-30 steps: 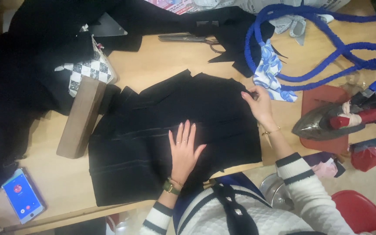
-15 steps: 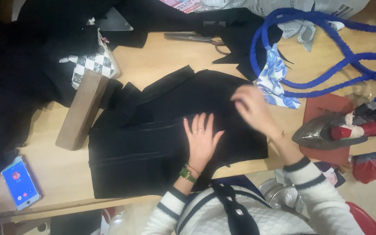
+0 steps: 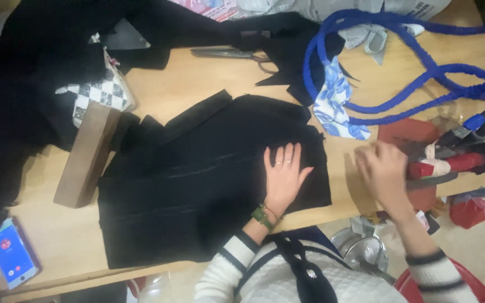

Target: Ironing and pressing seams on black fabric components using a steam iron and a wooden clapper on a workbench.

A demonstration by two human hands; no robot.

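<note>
Black folded fabric [image 3: 209, 179] lies across the middle of the wooden worktop [image 3: 197, 78], reaching its near edge. On the fabric's right part the left hand [image 3: 284, 174] presses flat, fingers spread, gripping nothing. Past the fabric's right edge, the blurred right hand [image 3: 383, 171] touches the handle of a red-and-grey iron [image 3: 456, 160]; whether it grips cannot be told. A wooden block [image 3: 85, 154] sits at the fabric's left. Farther off lie scissors [image 3: 231, 54] and blue cord [image 3: 416, 67].
</note>
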